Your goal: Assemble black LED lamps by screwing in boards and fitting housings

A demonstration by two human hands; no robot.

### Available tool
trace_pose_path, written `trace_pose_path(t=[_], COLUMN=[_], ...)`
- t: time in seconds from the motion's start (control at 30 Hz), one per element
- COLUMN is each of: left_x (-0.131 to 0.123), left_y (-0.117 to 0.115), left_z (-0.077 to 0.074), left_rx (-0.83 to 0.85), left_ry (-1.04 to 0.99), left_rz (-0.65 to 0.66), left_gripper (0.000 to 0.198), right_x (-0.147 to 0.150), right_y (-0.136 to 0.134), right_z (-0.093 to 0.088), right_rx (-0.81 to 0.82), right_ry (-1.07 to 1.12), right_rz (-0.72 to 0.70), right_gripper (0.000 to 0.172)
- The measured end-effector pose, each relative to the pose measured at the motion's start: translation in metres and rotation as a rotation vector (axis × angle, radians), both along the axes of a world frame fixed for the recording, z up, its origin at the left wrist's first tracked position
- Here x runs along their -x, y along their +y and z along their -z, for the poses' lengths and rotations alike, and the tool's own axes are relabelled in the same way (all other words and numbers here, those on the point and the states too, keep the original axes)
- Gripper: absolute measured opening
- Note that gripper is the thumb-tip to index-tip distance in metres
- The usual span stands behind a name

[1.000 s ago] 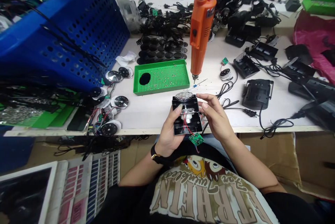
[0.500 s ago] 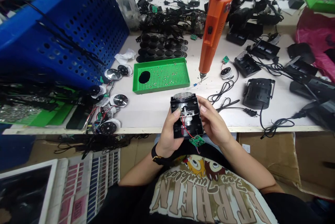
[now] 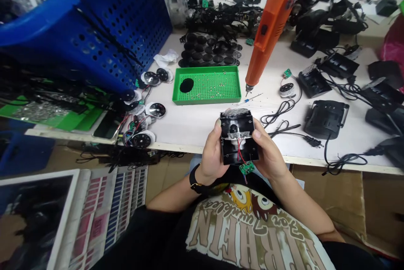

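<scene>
Between my two hands I hold an open black plastic housing (image 3: 229, 150) above the table's front edge. A clear round lens (image 3: 235, 112) sits at its far end. Red wires run from its middle to a green circuit board (image 3: 246, 168) hanging off the near side. My left hand (image 3: 212, 156) grips the left wall, thumb at the upper edge. On the right wall my right hand (image 3: 269, 152) is closed, thumb on the rim. The fingers underneath are hidden. Beyond the housing, an orange electric screwdriver (image 3: 268, 30) hangs bit-down, touched by neither hand.
A green tray (image 3: 206, 101) with small screws lies past the housing. At the left stands a blue perforated basket (image 3: 126, 30) near several wired disc modules (image 3: 156, 110). On the right are black cables (image 3: 277, 110) and a closed black lamp housing (image 3: 326, 118).
My left thumb has moved from inside the housing to its left edge. The view has shifted, so the table's things sit differently in the picture. Both hands still hold the housing.
</scene>
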State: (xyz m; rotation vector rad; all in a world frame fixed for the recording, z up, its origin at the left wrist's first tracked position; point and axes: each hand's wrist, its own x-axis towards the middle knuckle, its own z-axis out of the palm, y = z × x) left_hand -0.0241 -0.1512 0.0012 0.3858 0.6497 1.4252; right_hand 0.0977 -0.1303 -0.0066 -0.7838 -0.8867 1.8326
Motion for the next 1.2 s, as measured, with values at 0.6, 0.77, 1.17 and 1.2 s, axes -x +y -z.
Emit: trace_pose_path(t=[0.6,0.77,1.17,1.2], left_x=[0.01,0.011,0.011,0.011], left_y=[-0.02,-0.023,-0.02,-0.019], left_z=[0.014,0.017,0.026,0.026], left_rx=[-0.03,-0.044,0.027,0.033], left_ry=[0.262,0.322,0.239,0.208], left_rz=[0.051,0.084,0.064,0.068], left_gripper=[0.082,0.082,0.078,0.08], right_x=[0.001,-0.001,0.001,0.001], right_y=[-0.017,-0.022,-0.019,-0.018], right_z=[0.004,0.009,0.013,0.013], right_rx=[-0.029,-0.018,0.018,0.005], right_ry=[-0.16,-0.149,-0.202,-0.19], right_rz=[0.04,0.068,0.032,0.027], right_gripper=[0.048,0.047,0.051,0.051])
